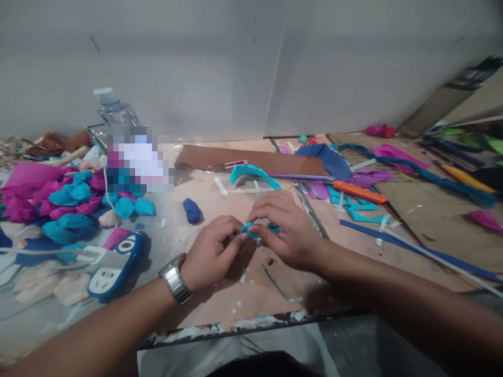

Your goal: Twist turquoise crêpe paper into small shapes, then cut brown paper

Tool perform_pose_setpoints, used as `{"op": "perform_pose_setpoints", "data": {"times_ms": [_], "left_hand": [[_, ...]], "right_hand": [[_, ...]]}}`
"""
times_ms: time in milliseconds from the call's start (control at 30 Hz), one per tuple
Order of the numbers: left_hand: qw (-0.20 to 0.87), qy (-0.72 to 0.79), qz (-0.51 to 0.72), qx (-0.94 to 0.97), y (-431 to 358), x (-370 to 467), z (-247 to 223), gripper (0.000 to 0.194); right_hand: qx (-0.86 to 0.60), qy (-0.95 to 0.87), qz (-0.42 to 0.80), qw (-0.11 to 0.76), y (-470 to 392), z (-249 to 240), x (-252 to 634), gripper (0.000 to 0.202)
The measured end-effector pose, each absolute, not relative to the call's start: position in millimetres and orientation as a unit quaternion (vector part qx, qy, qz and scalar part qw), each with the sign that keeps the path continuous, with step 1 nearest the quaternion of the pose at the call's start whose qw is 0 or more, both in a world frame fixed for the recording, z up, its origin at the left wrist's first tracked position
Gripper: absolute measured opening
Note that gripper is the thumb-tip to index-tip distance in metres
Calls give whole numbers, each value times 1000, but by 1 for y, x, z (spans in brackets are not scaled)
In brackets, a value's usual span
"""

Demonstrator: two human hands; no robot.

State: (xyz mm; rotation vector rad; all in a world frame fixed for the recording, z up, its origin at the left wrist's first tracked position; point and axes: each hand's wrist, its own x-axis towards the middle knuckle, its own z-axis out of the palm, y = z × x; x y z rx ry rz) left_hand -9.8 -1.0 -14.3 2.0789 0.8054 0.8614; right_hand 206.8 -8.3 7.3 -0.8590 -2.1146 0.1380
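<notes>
Close together over the table, both hands pinch a small turquoise piece [250, 228], probably paper. My left hand [214, 248], with a metal watch [175, 278] on its wrist, grips the piece's left side with thumb and fingers. My right hand [285, 230] has its thumb and forefinger on the other side, and a bit of turquoise shows beneath its fingers. Beyond the hands lies a curved turquoise strip [257, 170]. A dark blue crumpled piece [192, 210] rests left of the hands.
Pink and turquoise crumpled pieces [74, 191] heap at the left, near a blue-and-white power strip [116, 267]. Behind stands a clear bottle [116, 111]. An orange cutter [359, 192], blue strips [416, 248] and cardboard [424, 209] lie at the right. The table's front edge [236, 325] is near.
</notes>
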Motion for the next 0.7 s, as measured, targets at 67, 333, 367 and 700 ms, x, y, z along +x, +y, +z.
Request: {"op": "perform_pose_setpoints", "data": {"times_ms": [67, 333, 367, 700], "left_hand": [[356, 322, 330, 813, 0, -11, -14, 18], [325, 340, 278, 838, 2, -12, -15, 20], [331, 345, 283, 832, 2, -12, -14, 20], [368, 340, 384, 776, 2, -14, -9, 18]], "right_hand": [[-345, -841, 53, 414, -8, 7, 207, 8], [-365, -831, 55, 415, -8, 8, 209, 11], [-366, -832, 52, 413, -7, 8, 210, 11], [-337, -868, 37, 362, -4, 5, 211, 11]]}}
